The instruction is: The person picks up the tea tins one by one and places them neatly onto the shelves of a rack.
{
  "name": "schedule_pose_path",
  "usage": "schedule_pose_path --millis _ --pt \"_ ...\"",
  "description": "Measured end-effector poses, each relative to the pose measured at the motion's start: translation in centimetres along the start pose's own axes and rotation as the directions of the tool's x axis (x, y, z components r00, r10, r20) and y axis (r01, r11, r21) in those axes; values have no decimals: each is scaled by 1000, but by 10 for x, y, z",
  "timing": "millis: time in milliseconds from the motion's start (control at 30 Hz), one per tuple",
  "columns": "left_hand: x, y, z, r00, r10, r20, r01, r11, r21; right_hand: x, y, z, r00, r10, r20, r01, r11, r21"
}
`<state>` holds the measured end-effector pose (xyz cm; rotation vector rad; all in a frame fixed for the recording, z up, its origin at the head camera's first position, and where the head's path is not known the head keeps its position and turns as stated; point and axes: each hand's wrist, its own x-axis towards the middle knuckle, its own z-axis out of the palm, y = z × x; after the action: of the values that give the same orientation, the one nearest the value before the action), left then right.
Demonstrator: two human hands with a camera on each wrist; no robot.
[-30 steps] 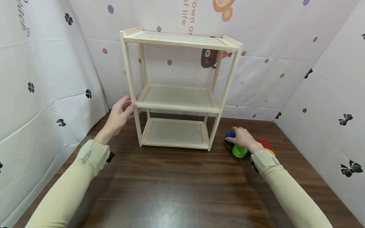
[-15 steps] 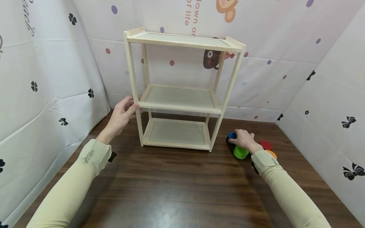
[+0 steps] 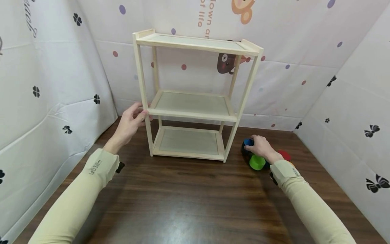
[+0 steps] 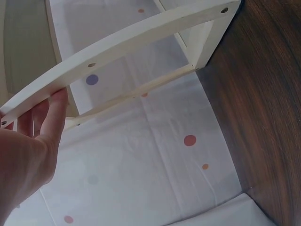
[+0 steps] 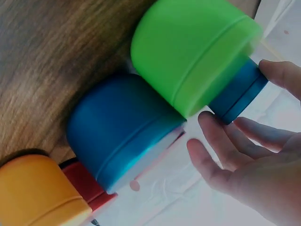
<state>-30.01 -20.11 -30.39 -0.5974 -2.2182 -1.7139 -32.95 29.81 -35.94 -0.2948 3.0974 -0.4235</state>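
A pale wooden three-tier shelf [image 3: 192, 114] stands upright on the dark wooden table. My left hand [image 3: 124, 130] holds its front left post at the middle tier, thumb in front and fingers behind. To the right, my right hand [image 3: 262, 149] reaches over a group of plastic cups. Its thumb and fingers pinch the rim of the far blue cup [image 5: 241, 92], which stands just behind a green cup [image 5: 183, 52]. Beside the green one sits another, larger-looking blue cup [image 5: 120, 129]. The red cup [image 5: 85, 181] and orange cup [image 5: 40, 190] are farther along, partly hidden by the wrist in the head view.
White printed cloth [image 3: 189, 78] hangs behind and on both sides of the table [image 3: 182, 200]. The shelf's right front post [image 3: 242, 98] is a short way left of the cups. In the left wrist view, the side frame [image 4: 141, 35] shows close up.
My right hand's fingers have drawn in on the rim of the far blue cup. The left hand stays on the post, and the head view has shifted slightly since the first frame.
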Motion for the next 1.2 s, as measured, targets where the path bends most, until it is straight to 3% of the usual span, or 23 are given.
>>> schedule_pose_path --millis 367,1200 --pt "1 -1 -1 1000 15 -6 -16 1000 -22 -1 2 -12 999 -46 -22 46 999 13" --pt "1 -2 -1 1000 30 7 -29 998 -48 -7 -21 -53 999 -46 -29 47 998 43"
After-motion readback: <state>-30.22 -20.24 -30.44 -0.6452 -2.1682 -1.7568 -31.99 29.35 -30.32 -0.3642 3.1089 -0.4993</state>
